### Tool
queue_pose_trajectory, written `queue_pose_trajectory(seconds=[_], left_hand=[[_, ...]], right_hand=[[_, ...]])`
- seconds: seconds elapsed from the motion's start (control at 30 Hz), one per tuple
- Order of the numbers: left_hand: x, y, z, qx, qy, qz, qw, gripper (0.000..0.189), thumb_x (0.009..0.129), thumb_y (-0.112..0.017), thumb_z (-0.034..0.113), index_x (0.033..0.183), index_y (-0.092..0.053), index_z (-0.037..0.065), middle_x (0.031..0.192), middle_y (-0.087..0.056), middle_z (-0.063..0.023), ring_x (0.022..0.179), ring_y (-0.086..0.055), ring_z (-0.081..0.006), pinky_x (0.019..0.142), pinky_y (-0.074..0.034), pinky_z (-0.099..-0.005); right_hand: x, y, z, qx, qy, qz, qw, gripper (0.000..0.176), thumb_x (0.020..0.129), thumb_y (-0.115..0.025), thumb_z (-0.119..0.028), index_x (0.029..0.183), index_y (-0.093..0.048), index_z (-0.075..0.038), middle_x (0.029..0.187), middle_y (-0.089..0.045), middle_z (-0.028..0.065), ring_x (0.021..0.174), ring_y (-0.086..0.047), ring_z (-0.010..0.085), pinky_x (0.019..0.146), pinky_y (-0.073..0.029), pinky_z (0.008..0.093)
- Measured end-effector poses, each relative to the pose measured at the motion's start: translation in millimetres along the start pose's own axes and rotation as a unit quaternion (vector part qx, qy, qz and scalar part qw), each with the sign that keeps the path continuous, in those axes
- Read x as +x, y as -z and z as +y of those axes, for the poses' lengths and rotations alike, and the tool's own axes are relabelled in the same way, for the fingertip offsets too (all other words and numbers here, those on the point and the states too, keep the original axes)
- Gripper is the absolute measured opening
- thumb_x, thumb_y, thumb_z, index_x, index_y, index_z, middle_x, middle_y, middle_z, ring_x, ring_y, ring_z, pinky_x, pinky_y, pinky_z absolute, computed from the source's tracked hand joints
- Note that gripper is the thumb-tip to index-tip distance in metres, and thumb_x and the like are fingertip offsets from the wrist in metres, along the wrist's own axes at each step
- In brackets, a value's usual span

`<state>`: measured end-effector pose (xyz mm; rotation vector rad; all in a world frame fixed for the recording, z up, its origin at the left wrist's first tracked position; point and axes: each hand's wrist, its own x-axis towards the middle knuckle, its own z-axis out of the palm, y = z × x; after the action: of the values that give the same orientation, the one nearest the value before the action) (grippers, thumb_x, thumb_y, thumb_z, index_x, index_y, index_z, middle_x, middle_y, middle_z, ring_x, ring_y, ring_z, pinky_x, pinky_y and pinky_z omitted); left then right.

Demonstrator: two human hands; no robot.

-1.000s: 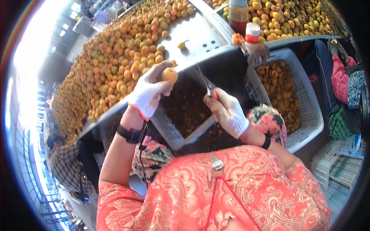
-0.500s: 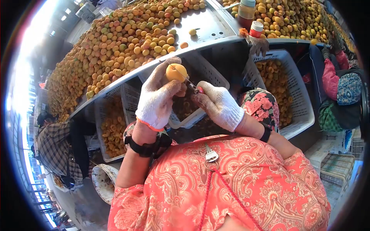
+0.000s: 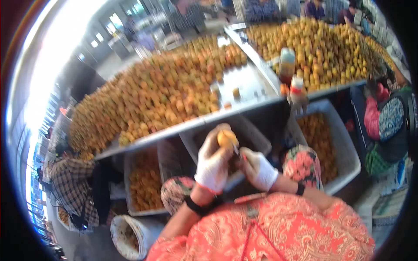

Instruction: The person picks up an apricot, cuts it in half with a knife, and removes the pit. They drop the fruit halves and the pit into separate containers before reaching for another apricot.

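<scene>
In front of my body, my left hand [image 3: 212, 165] in a white work glove is closed around an orange-yellow apricot [image 3: 227, 138]. My right hand [image 3: 260, 172], also gloved, grips a small knife [image 3: 237, 151] whose handle is mostly hidden by the fingers. The blade reaches the side of the apricot that faces my right hand; blur hides how deep it sits. Below both hands is a light plastic crate [image 3: 257, 130] between my knees, its contents largely covered by the hands.
A metal table [image 3: 248, 85] bears a large heap of apricots [image 3: 165, 87]. Crates of cut fruit [image 3: 146, 182] stand to the left and right [image 3: 320, 139]. Jars [image 3: 287, 63] sit at the divider. A white bucket [image 3: 130, 237] is at lower left. People work on both sides.
The view has tilted up, showing more of the table's far side and the people beyond. The hands appear lower and further right, still holding the apricot and knife.
</scene>
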<state>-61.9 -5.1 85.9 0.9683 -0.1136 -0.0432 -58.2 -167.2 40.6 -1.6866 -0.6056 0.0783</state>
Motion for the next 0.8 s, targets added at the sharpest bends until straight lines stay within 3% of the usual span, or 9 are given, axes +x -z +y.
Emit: queue_pose_trajectory(seconds=[0.1, 0.17, 0.23, 0.33, 0.43, 0.5, 0.57, 0.63, 0.8], left_hand=[[6, 3, -4, -0.007, -0.029, -0.019, 0.999, 0.057, 0.088, -0.075, 0.015, 0.137, -0.048, 0.0, 0.113, -0.06, -0.0074, 0.104, -0.061, -0.019, 0.092, -0.049, -0.031], [8, 2, -4, 0.002, -0.034, -0.027, 0.999, 0.051, 0.093, -0.059, 0.0, 0.142, -0.045, 0.003, 0.118, -0.057, -0.0047, 0.106, -0.059, -0.0151, 0.092, -0.049, -0.0285], [10, 7, -8, 0.067, -0.051, -0.016, 0.996, 0.05, 0.093, -0.057, 0.0, 0.141, -0.046, 0.004, 0.119, -0.057, -0.0051, 0.104, -0.059, -0.0157, 0.093, -0.05, -0.0295], [13, 9, -19, -0.057, 0.008, 0.058, 0.997, 0.029, 0.098, -0.062, 0.022, 0.12, -0.057, 0.004, 0.104, -0.063, -0.008, 0.089, -0.063, -0.0198, 0.08, -0.053, -0.0326], [15, -2, -21, -0.155, 0.104, 0.143, 0.972, 0.051, 0.096, -0.057, 0.056, 0.103, -0.06, 0.005, 0.075, -0.066, -0.0124, 0.071, -0.063, -0.0255, 0.063, -0.053, -0.0372], [5, -12, -18, -0.191, 0.125, 0.125, 0.966, 0.051, 0.095, -0.058, 0.056, 0.102, -0.061, 0.005, 0.08, -0.067, -0.0117, 0.07, -0.063, -0.0238, 0.063, -0.052, -0.0359], [14, 7, -12, 0.022, -0.006, 0.07, 0.997, 0.041, 0.1, -0.059, 0.042, 0.113, -0.06, 0.004, 0.096, -0.066, -0.0066, 0.086, -0.064, -0.0185, 0.079, -0.053, -0.033], [14, -4, -4, 0.024, -0.063, 0.087, 0.994, 0.034, 0.101, -0.059, 0.032, 0.12, -0.058, 0.003, 0.097, -0.066, -0.0064, 0.092, -0.064, -0.0183, 0.083, -0.053, -0.0325], [16, 10, -16, -0.002, -0.054, 0.074, 0.996, 0.033, 0.102, -0.058, 0.026, 0.126, -0.055, 0.003, 0.102, -0.066, -0.0079, 0.094, -0.066, -0.0193, 0.084, -0.054, -0.0309]], right_hand=[[3, 2, -9, -0.029, -0.042, -0.004, 0.999, 0.03, 0.102, -0.052, -0.031, 0.093, -0.052, -0.002, 0.073, -0.065, 0.0197, 0.071, -0.068, 0.035, 0.062, -0.05, 0.0406], [5, 3, -15, -0.038, -0.035, 0.004, 0.999, 0.033, 0.102, -0.052, -0.033, 0.096, -0.051, -0.001, 0.073, -0.063, 0.0227, 0.073, -0.067, 0.0411, 0.062, -0.051, 0.0431], [3, 3, -19, -0.041, -0.039, 0.006, 0.998, 0.033, 0.102, -0.051, -0.034, 0.099, -0.051, -0.002, 0.074, -0.062, 0.022, 0.072, -0.066, 0.039, 0.064, -0.05, 0.043], [3, -1, -9, -0.111, -0.051, 0.011, 0.992, 0.032, 0.101, -0.051, -0.033, 0.104, -0.051, -0.001, 0.077, -0.062, 0.0234, 0.075, -0.066, 0.0401, 0.066, -0.05, 0.0452], [2, -10, 1, -0.182, -0.038, 0.027, 0.982, 0.028, 0.1, -0.052, -0.028, 0.108, -0.052, -0.001, 0.082, -0.066, 0.0275, 0.082, -0.066, 0.0459, 0.065, -0.051, 0.0504], [-5, -12, -8, -0.126, -0.028, 0.045, 0.991, 0.027, 0.101, -0.052, -0.027, 0.106, -0.051, -0.001, 0.078, -0.064, 0.0259, 0.079, -0.066, 0.0453, 0.063, -0.05, 0.0483], [3, -6, -25, -0.118, -0.023, 0.034, 0.992, 0.027, 0.102, -0.051, -0.028, 0.104, -0.051, -0.002, 0.076, -0.064, 0.0258, 0.076, -0.065, 0.0464, 0.062, -0.049, 0.0507], [3, -5, -28, -0.134, -0.026, 0.033, 0.99, 0.027, 0.103, -0.05, -0.029, 0.103, -0.05, -0.002, 0.075, -0.063, 0.0256, 0.076, -0.064, 0.0462, 0.062, -0.048, 0.0507], [7, -11, -16, -0.131, -0.014, 0.042, 0.99, 0.027, 0.103, -0.049, -0.028, 0.103, -0.05, -0.002, 0.076, -0.064, 0.026, 0.076, -0.064, 0.0466, 0.063, -0.048, 0.0512]])
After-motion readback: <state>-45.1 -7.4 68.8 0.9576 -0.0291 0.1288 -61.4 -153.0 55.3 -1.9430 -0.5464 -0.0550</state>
